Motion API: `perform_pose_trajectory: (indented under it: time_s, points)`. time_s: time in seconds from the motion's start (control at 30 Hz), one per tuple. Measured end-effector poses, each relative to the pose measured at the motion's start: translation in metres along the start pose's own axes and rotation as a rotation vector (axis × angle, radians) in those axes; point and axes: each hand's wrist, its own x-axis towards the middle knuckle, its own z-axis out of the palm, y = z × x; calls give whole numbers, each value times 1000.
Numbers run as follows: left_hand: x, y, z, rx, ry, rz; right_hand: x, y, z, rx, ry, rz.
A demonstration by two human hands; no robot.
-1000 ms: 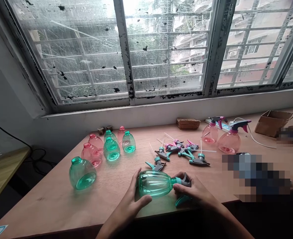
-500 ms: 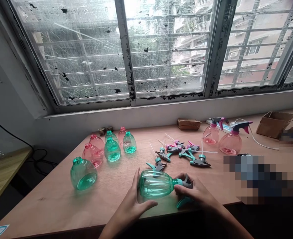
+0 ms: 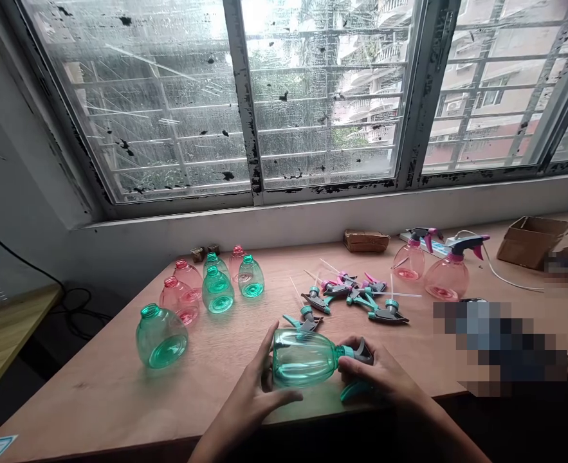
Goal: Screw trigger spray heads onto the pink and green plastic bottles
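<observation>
A green see-through spray bottle (image 3: 305, 360) lies on its side in the air over the table's front edge, its base to the left and neck to the right. My left hand (image 3: 259, 379) cups the base, thumb stretched out along the near side. My right hand (image 3: 377, 366) is closed around the grey spray head (image 3: 362, 352) at the neck, with its teal trigger (image 3: 356, 390) pointing down below the fingers. Just behind the bottle lies a loose grey and teal spray head (image 3: 306, 319), standing near several others with grey, teal and pink parts (image 3: 388, 313).
Several capless green bottles (image 3: 162, 341) and pink bottles (image 3: 180, 301) stand at the left. Two pink bottles with spray heads (image 3: 446, 278) stand at the back right, near a white cable and an open cardboard box (image 3: 532, 243). A brown packet (image 3: 365, 241) lies by the window wall.
The green bottle has turned about its long axis. My left hand has shifted slightly at its base, while my right hand stays on the spray head. The trigger has moved slightly left.
</observation>
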Motion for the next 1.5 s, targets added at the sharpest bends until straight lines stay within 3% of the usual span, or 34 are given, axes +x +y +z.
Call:
perform_pose_trajectory:
  time_s: [0.4, 0.57, 0.8, 0.97, 1.37, 1.5]
  points:
    - [2, -4, -6, 34, -47, 85, -1, -2, 0, -2, -1, 1]
    - [-1, -2, -1, -45, -74, 28, -1, -3, 0, 8, -5, -9]
    - [-4, -4, -3, 22, -66, -2, -2, -3, 1, 16, -8, 7]
    - [0, -2, -5, 6, -86, 58, -1, -2, 1, 39, -10, -11]
    - [-1, -7, -2, -66, -11, -27, -3, -1, -2, 56, -45, 28]
    - [1, -3, -4, -54, -91, 23, -3, -2, -2, 68, -44, 36]
